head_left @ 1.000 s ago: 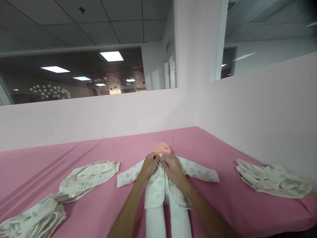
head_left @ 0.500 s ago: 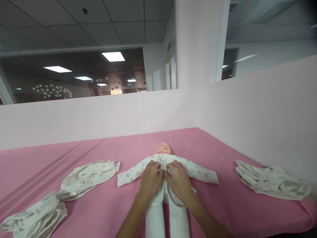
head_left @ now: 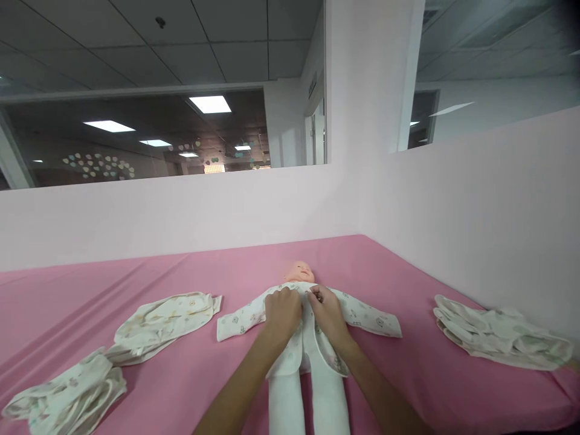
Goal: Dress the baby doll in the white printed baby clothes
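Note:
A baby doll lies on its back on a pink sheet, head away from me. It wears a white printed baby jacket with both sleeves spread sideways, and its white legs point toward me. The jacket's front hangs apart over the belly. My left hand is closed on the jacket's left-side front edge at the chest. My right hand pinches the opposite front edge near the neckline, with thumb and fingers together. The cloth between the fingertips is mostly hidden.
Folded printed baby clothes lie to the left, with another crumpled bundle nearer me. More folded baby clothes rest at the right by the wall. The pink sheet reaches back to white walls with windows above.
My hands have moved slightly apart and up toward the doll's neckline. My left hand has turned into a tighter fist. The jacket's lower front now hangs wider apart.

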Action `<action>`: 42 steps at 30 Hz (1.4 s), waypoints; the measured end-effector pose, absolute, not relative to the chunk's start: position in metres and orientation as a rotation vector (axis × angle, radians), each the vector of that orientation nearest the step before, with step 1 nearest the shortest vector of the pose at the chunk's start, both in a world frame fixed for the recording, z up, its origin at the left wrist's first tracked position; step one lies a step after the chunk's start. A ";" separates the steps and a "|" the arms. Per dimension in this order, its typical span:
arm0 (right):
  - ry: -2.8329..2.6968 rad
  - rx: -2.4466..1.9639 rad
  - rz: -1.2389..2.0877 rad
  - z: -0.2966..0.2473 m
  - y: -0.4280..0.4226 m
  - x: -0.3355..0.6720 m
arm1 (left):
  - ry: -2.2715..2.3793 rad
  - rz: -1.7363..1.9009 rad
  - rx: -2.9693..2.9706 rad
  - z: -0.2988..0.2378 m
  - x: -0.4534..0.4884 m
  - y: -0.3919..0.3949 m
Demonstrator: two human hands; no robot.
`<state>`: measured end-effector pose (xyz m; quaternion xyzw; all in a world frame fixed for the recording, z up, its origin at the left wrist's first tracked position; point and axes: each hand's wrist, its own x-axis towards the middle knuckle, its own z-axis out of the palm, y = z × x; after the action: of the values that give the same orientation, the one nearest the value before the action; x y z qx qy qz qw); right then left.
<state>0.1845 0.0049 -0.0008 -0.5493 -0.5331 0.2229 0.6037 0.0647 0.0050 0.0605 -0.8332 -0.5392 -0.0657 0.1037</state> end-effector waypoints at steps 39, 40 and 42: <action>-1.182 -1.115 0.523 0.003 -0.008 0.172 | -1.407 -0.770 -2.522 0.023 0.061 0.022; -1.168 -1.116 0.536 0.002 -0.007 0.173 | -1.408 -0.789 -2.530 0.022 0.061 0.022; -1.138 -1.108 0.579 0.000 -0.005 0.175 | -1.405 -0.849 -2.557 0.021 0.061 0.023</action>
<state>0.1746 -0.0048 -0.0003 -0.4904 -0.5036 0.2562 0.6635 0.0610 0.0230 0.0208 -0.8404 -0.4618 -0.2789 0.0513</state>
